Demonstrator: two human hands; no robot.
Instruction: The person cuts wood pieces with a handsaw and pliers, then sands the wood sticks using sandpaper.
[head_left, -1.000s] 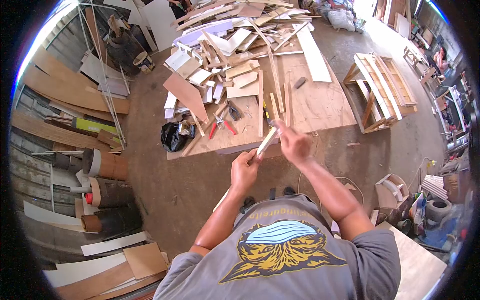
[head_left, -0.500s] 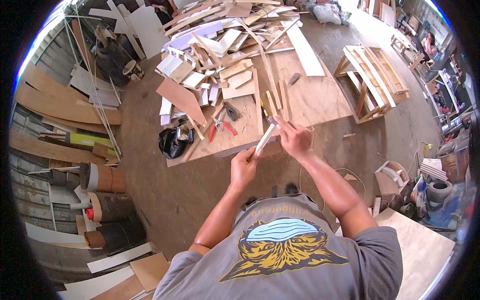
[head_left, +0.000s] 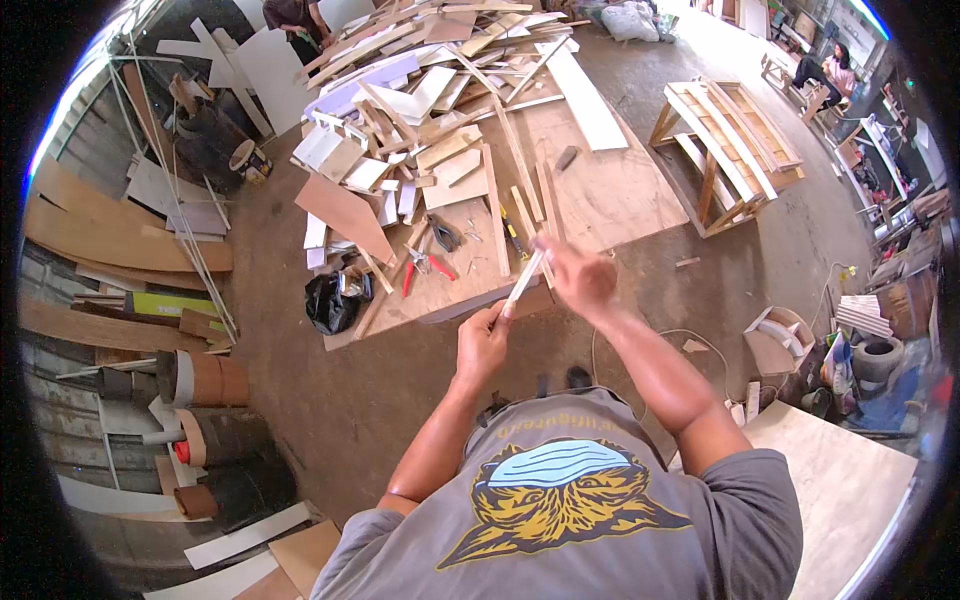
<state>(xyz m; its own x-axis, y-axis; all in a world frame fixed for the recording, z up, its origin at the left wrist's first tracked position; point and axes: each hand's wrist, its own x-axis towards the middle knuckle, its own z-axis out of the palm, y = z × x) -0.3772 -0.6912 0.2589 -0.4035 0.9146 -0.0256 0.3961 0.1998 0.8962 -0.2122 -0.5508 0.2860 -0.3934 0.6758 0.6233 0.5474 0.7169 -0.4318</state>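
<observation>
My left hand (head_left: 483, 343) is closed around the near end of a narrow pale wood strip (head_left: 524, 283), which slants up and away above the table's front edge. At the strip's far end, my right hand (head_left: 585, 280) is closed and slightly blurred by motion. A small greyish thing (head_left: 541, 243) shows at its fingertips; I cannot tell what it is. On the table beyond lie red-handled pliers (head_left: 425, 264), a dark pair of pliers (head_left: 443, 234) and a yellow-and-black tool (head_left: 514, 239).
Wood offcuts are heaped on the plywood table (head_left: 625, 195). A black plastic bag (head_left: 331, 302) sits at its left corner. A slatted wooden frame (head_left: 730, 150) stands to the right. One person (head_left: 297, 22) is behind the pile; another (head_left: 833, 78) sits at far right.
My head view has shifted, so the table appears farther left. My right hand has turned slightly at the strip's far end. The left hand keeps its hold. More of both other people shows.
</observation>
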